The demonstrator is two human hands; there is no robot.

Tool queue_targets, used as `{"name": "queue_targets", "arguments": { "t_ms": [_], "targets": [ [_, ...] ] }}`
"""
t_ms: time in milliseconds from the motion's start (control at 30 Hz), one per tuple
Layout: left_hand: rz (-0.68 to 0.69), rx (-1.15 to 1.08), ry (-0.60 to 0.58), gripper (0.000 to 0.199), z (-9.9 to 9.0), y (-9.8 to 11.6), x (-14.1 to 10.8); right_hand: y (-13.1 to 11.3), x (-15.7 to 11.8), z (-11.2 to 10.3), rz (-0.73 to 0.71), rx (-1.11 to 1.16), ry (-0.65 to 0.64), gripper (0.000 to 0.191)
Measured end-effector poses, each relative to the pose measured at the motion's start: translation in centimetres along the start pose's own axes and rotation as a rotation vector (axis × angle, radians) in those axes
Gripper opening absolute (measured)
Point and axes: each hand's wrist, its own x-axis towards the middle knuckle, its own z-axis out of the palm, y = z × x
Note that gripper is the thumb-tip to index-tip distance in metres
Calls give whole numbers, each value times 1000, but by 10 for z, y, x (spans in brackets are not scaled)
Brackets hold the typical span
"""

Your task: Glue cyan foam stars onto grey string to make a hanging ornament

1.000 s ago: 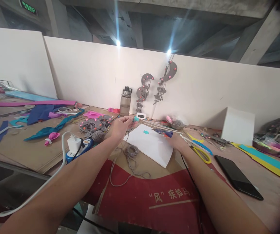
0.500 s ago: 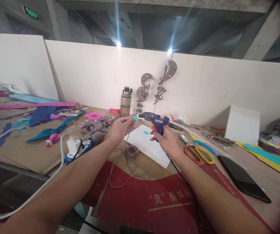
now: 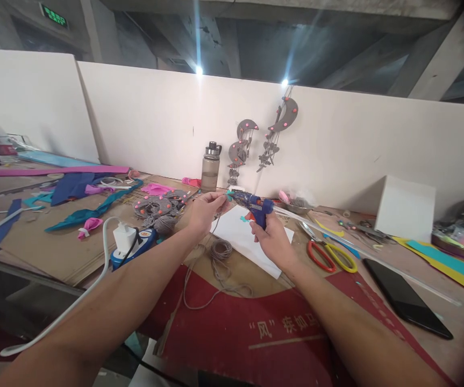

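Between the fingertips of my left hand point(image 3: 206, 211) is a small teal cutout point(image 3: 229, 194), its outline partly covered by the fingers. My right hand point(image 3: 272, 236) grips a blue glue gun point(image 3: 259, 212), with a long clear glue stick point(image 3: 361, 250) trailing from its back. The gun's nozzle points left and is at the teal cutout; whether it touches cannot be made out. Below the gun, a second teal cutout point(image 3: 244, 219) lies on a white sheet point(image 3: 232, 226). A coil of grey cord point(image 3: 220, 249) lies in front of the sheet.
Red-and-yellow-handled scissors point(image 3: 332, 257) and a black phone point(image 3: 407, 298) lie at right. A water bottle point(image 3: 211, 167) stands by the white partition point(image 3: 143, 113), near hanging grey moon ornaments point(image 3: 286, 114). At left are a blue power strip point(image 3: 137, 248), fabric scraps point(image 3: 90, 212) and a grey ornament point(image 3: 157, 207).
The glue gun has tilted, its nozzle lowered to the teal cutout and its glue stick swung down to the right. My left hand has shifted slightly right, and the whole view has moved a little.
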Motion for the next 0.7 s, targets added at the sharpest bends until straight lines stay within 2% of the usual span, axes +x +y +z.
{"name": "queue_targets", "arguments": {
  "t_ms": [200, 700],
  "targets": [
    [35, 42, -11, 20, -2, -6, 2, 1, -2, 2, -59, -65, -17, 19],
    [82, 94, -23, 16, -3, -7, 1, -1, -3, 3, -61, -119, -2, 16]
  ]
}}
